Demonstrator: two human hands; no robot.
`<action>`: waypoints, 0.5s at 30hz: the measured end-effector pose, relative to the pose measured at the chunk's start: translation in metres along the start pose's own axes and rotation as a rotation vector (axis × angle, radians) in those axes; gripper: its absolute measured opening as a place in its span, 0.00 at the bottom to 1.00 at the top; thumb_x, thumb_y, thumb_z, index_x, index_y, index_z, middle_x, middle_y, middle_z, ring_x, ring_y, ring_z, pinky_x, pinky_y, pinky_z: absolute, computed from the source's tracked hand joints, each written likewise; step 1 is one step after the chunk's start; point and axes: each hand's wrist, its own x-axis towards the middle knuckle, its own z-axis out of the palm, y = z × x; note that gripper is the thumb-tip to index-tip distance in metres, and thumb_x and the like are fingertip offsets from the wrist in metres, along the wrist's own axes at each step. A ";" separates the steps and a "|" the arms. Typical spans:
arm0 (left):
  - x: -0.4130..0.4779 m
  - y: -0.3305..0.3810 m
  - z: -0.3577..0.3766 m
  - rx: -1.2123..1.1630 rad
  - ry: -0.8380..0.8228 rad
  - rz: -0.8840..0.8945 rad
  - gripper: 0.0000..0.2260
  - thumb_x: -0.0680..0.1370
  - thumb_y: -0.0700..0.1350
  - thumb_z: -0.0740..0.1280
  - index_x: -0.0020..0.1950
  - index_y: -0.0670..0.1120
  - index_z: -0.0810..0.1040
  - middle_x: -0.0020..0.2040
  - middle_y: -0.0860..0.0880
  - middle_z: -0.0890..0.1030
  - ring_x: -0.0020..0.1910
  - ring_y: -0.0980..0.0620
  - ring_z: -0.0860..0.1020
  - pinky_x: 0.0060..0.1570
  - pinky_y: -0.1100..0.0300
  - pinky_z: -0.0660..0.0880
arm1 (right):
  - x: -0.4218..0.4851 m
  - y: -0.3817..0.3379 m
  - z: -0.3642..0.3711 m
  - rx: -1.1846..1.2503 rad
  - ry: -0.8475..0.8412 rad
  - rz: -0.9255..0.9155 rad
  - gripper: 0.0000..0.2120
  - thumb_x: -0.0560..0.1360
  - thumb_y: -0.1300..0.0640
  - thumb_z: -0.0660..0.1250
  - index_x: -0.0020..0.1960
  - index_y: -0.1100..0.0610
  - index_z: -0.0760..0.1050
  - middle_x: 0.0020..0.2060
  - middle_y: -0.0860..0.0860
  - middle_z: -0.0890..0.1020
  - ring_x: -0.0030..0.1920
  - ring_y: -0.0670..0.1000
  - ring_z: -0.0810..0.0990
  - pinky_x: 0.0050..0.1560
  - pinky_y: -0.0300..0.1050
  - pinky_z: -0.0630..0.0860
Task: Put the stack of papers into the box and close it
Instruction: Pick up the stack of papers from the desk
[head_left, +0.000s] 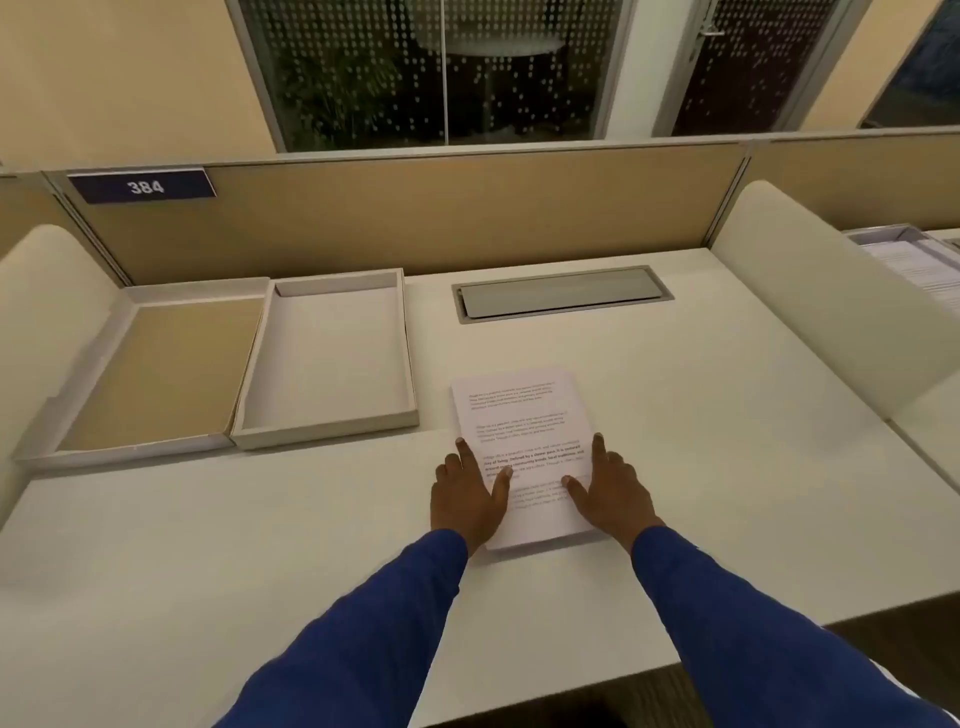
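A stack of printed white papers (522, 415) lies flat on the white desk, just right of centre. My left hand (470, 496) rests against the stack's left edge with its thumb on the top sheet. On the stack's right edge lies my right hand (610, 493), thumb likewise on the paper. The fingers of both hands are spread and the stack lies on the desk. An open, empty white box (249, 421) stands to the left of the stack. Its lid (78, 400) lies upturned beside it at the far left, its inside tan.
A grey cable hatch (561, 295) is set into the desk behind the papers. A tan partition (415, 218) closes the back, with white side dividers (831, 301) left and right. On the neighbouring desk at right stands another tray of papers (914, 260).
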 end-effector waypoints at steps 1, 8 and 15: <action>0.001 0.001 0.001 -0.032 0.010 -0.019 0.40 0.82 0.65 0.55 0.84 0.41 0.48 0.74 0.42 0.68 0.70 0.44 0.70 0.66 0.50 0.72 | 0.000 0.000 0.000 0.001 0.000 0.007 0.43 0.80 0.37 0.59 0.82 0.55 0.41 0.74 0.58 0.66 0.71 0.59 0.68 0.65 0.56 0.73; 0.012 0.029 -0.005 -0.445 -0.058 -0.430 0.24 0.79 0.58 0.67 0.65 0.39 0.76 0.60 0.42 0.80 0.57 0.41 0.81 0.57 0.48 0.81 | 0.012 0.000 -0.011 0.081 -0.023 0.067 0.43 0.79 0.39 0.62 0.82 0.58 0.45 0.73 0.60 0.66 0.72 0.61 0.66 0.65 0.57 0.72; 0.022 0.030 -0.010 -0.755 -0.115 -0.623 0.14 0.77 0.46 0.70 0.58 0.39 0.80 0.48 0.46 0.82 0.53 0.42 0.83 0.57 0.50 0.82 | 0.027 0.000 -0.020 0.155 -0.070 0.138 0.37 0.78 0.41 0.65 0.78 0.59 0.56 0.70 0.60 0.67 0.69 0.63 0.68 0.64 0.57 0.72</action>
